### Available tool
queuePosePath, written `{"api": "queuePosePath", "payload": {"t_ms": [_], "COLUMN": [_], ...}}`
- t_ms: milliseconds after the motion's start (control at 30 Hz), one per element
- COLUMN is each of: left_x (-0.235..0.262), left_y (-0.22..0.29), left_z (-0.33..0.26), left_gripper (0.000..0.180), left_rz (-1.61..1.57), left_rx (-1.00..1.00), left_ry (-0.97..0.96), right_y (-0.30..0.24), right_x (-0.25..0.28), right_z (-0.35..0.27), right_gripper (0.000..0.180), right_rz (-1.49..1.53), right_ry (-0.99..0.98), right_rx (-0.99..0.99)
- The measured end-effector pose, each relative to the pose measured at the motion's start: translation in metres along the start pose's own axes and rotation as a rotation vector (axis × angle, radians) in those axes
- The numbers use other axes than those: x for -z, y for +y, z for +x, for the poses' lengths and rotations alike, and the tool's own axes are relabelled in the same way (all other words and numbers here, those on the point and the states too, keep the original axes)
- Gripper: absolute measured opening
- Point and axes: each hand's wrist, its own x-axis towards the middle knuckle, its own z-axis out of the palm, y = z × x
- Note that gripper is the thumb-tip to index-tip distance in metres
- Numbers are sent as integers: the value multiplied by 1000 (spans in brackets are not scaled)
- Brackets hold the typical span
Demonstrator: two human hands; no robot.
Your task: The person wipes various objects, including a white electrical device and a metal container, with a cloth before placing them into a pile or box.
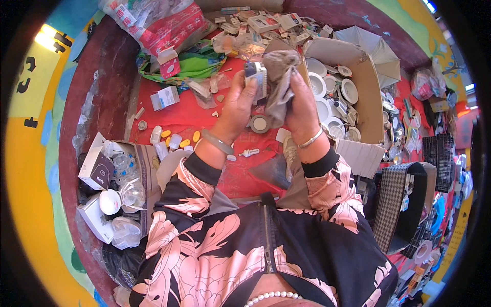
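Both my arms reach forward over a red ground sheet (204, 120). My left hand (236, 105) is closed around a small boxy device (257, 82) with a pale ribbed body and a dark top; its exact kind I cannot make out. In my right hand (303, 110) is a crumpled grey-brown cloth (279, 84), held right beside the device. Whether cloth and device touch is hard to tell. Below my hands lies a round light fitting (259, 123) with a grey rim and white centre. Nearer to me rests a small white bulb-shaped piece (249, 153).
At the right, a cardboard box (369, 77) holds many round white light fittings. Another carton (146, 176) at the left contains clear plastic-wrapped pieces. Small packages (263, 23) are heaped at the back, near a green bag (199, 64). Yellow oval pieces (185, 143) lie left of my left forearm.
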Motion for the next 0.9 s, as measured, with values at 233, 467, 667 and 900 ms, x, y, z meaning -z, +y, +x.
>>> {"api": "queuePosePath", "payload": {"t_ms": [233, 467, 667, 900], "left_x": [-6, -8, 5, 2], "left_y": [-15, -10, -6, -17], "left_z": [-6, -12, -7, 0], "left_gripper": [35, 35, 29, 29], "left_rz": [341, 332, -36, 493], "left_rx": [-153, -107, 101, -156], "left_ry": [-109, -101, -41, 80], "right_y": [19, 16, 5, 16], "right_x": [-9, -9, -5, -17], "right_z": [0, 4, 5, -1], "right_gripper": [28, 20, 34, 38], "right_rz": [-485, -666, -70, -207], "right_ry": [-22, 158, 162, 33], "right_rx": [280, 373, 29, 91]}}
